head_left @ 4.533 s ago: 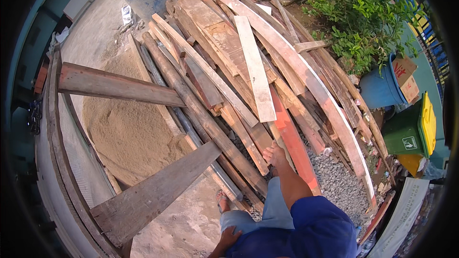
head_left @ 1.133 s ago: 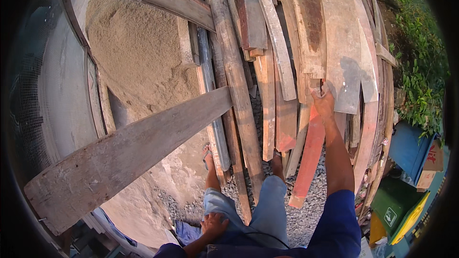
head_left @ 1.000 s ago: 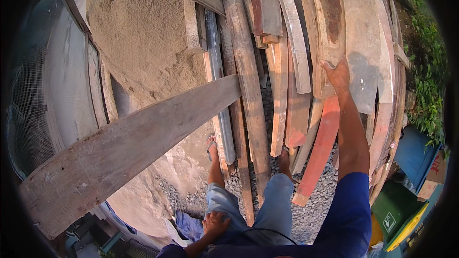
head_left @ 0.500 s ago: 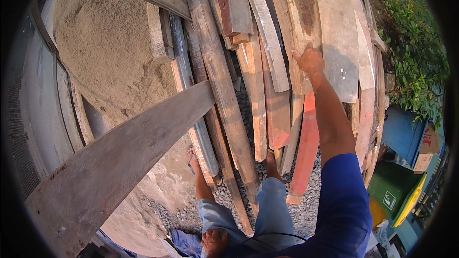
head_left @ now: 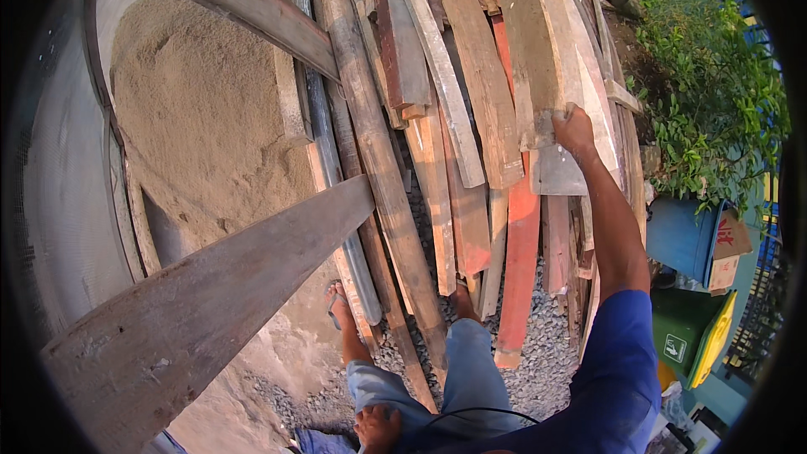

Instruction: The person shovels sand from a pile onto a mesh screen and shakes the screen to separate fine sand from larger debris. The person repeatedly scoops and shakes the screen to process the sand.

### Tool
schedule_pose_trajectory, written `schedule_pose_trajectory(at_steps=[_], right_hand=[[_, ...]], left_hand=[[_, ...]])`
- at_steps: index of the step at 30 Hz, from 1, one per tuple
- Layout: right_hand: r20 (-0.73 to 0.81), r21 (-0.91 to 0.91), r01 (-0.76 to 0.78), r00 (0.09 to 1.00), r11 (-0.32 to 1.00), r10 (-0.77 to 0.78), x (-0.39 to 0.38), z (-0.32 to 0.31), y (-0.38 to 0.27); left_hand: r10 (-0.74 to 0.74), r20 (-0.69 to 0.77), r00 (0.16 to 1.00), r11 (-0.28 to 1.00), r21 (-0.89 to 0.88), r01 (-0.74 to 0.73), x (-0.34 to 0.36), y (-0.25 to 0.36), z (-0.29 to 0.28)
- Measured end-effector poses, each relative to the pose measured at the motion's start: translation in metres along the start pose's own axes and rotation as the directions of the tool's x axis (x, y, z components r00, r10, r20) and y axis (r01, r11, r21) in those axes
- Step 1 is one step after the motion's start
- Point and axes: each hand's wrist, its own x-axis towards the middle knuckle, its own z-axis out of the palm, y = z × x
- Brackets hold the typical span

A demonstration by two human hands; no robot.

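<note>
In the head view, the right hand [head_left: 573, 130] is clenched around the near right corner of a wide board [head_left: 530, 59], which seems tilted toward the right side of the wood pile [head_left: 471, 76], above a grey board [head_left: 559, 176], while the left hand [head_left: 377, 429] rests with bent fingers on the blue trousers [head_left: 382, 382]. Because only one corner is gripped, the wide board could twist loose, or drop and pinch the fingers underneath. Its far end is cut off above, the right fingertips are hidden, and I cannot tell if the left palm holds something.
</note>
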Motion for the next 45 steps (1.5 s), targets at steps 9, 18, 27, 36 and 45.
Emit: schedule_pose_trajectory(at_steps=[9, 18, 27, 36, 45], right_hand=[[0.499, 0.82, -0.545, 0.83, 0.175, 0.249, -0.264, -0.072, -0.076], [0.496, 0.856, -0.517, 0.815, -0.011, 0.3, -0.299, -0.016, -0.19], [0.526, 0.811, -0.426, 0.831, -0.401, 0.181, -0.434, -0.128, -0.259], [0.564, 0.813, -0.485, 0.793, -0.323, 0.23, -0.444, -0.159, -0.27], [0.543, 0.746, -0.662, 0.671, 0.076, 0.504, -0.492, -0.11, -0.284]], left_hand=[[0.066, -0.194, 0.979, 0.981, -0.167, -0.099, 0.008, -0.052, -0.037], [0.327, -0.42, 0.846, 0.82, -0.319, -0.476, 0.049, -0.174, -0.104], [0.258, -0.411, 0.875, 0.809, -0.404, -0.428, 0.068, -0.301, -0.174], [0.281, -0.377, 0.883, 0.777, -0.45, -0.439, 0.05, -0.321, -0.198], [0.531, -0.139, 0.836, 0.822, -0.156, -0.548, 0.049, -0.281, -0.234]])
